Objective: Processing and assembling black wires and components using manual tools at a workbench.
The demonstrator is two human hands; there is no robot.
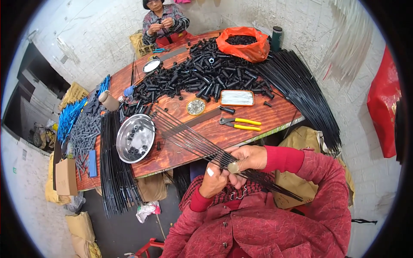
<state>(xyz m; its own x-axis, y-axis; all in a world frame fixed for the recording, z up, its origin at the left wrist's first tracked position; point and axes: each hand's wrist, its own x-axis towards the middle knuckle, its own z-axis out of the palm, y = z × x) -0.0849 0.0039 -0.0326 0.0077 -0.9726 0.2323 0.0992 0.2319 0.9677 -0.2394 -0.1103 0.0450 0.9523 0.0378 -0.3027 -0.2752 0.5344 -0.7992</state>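
Observation:
A bundle of thin black rods (195, 139) slants across my lap, its far ends fanned out over the table edge and its near ends pointing down to the right. My left hand (213, 180) is closed round the bundle from below, with a white patch on one finger. My right hand (251, 157) grips the same rods from above, just to the right of the left hand. A small round yellowish piece (233, 167) shows by the right thumb; I cannot tell what it is. Beyond the rods, a metal bowl (151, 148) holds small black rings and some whitish material.
Black tubular parts (206, 71) are heaped on the wooden table (172, 161). Yellow-handled pliers (241, 124), a tray of pale pins (237, 98) and a red bag (243, 50) lie around them. Rod bundles (297, 86) overhang the right edge. A co-worker (165, 23) sits opposite, hands on dark strands.

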